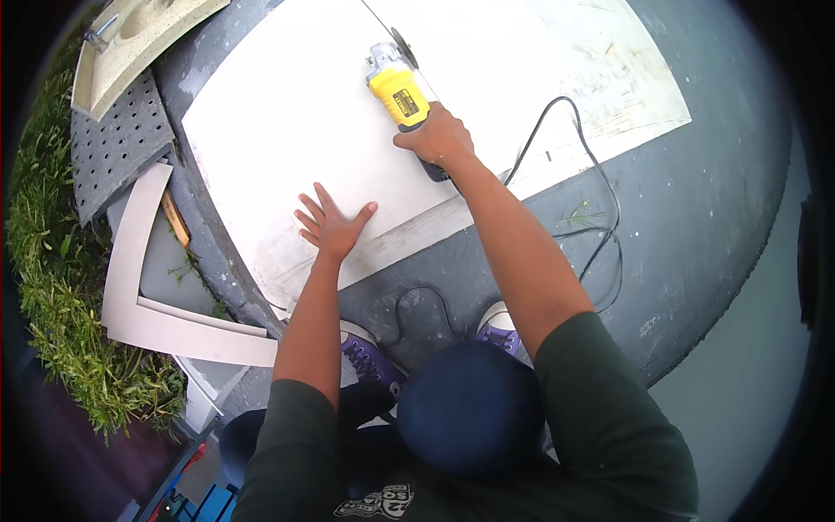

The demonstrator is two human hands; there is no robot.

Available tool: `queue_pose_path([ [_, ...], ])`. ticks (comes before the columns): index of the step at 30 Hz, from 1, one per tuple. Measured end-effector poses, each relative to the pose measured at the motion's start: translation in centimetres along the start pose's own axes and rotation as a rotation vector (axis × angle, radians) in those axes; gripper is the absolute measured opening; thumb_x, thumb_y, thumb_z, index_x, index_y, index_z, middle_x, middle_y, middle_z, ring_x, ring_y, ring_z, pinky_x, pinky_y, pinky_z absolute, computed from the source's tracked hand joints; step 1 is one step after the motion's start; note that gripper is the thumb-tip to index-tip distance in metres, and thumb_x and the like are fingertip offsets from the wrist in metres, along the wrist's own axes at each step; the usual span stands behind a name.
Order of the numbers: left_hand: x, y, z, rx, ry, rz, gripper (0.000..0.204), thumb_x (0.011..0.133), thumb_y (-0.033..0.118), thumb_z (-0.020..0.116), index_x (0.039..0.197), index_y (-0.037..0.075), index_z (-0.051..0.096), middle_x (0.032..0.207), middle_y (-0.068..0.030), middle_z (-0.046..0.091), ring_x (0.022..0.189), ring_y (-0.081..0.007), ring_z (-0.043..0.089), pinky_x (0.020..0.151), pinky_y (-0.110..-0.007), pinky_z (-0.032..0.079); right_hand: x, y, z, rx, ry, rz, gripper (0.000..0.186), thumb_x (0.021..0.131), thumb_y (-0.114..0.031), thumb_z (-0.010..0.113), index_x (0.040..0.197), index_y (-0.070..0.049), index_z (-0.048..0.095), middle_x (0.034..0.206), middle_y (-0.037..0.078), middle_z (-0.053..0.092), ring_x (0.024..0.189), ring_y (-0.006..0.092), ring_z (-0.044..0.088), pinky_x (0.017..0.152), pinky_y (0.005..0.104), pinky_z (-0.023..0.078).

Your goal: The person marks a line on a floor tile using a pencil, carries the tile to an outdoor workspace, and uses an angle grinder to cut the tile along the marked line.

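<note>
My right hand (441, 137) is wrapped round the rear body of a yellow and grey angle grinder (399, 94). The grinder's thin dark disc (404, 49) stands on edge over a large white sheet (287, 113) lying on the ground. A thin dark line runs across the sheet, passing by the disc. My left hand (334, 224) is spread with its fingers apart over the near left part of the sheet, apparently resting on it. Whether the disc touches the sheet I cannot tell.
A black power cord (615, 187) loops over the grey floor (696, 226) on the right. At left lie an L-shaped pale offcut (126, 261), a perforated grey panel (122, 148) and a beige basin-like slab (143, 43), beside green plants (43, 252). My purple shoes (370, 358) stand at the sheet's near edge.
</note>
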State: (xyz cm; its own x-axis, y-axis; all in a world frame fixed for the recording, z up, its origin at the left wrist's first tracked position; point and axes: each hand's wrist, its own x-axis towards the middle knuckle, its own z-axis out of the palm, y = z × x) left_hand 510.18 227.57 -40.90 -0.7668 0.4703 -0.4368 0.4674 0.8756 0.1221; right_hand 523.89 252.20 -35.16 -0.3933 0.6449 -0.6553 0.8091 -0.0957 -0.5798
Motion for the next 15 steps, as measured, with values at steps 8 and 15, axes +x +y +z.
queue_pose_path([
  [8, 0.1, -0.1, 0.0, 0.008, -0.088, -0.043, 0.141, 0.070, 0.089, 0.065, 0.164, 0.017, -0.011, 0.167, -0.0273, -0.017, 0.152, -0.0539, -0.017, 0.116, -0.073, -0.001, 0.0, 0.0, -0.2, 0.017, -0.016, -0.003, 0.085, 0.066, -0.046, 0.080, 0.136, -0.004, 0.056, 0.119, 0.017, 0.071, 0.108, 0.0303, 0.070, 0.091, 0.0393, 0.056],
  [15, 0.1, 0.1, 0.1, 0.033, -0.089, -0.033, 0.140, 0.071, 0.089, 0.064, 0.164, 0.017, -0.012, 0.168, -0.0267, -0.017, 0.151, -0.0538, -0.018, 0.117, -0.072, -0.001, -1.8, 1.2, -0.4, 0.000, 0.003, 0.011, 0.072, 0.068, -0.043, 0.082, 0.125, -0.006, 0.057, 0.114, 0.017, 0.072, 0.105, 0.0317, 0.072, 0.089, 0.0406, 0.058],
])
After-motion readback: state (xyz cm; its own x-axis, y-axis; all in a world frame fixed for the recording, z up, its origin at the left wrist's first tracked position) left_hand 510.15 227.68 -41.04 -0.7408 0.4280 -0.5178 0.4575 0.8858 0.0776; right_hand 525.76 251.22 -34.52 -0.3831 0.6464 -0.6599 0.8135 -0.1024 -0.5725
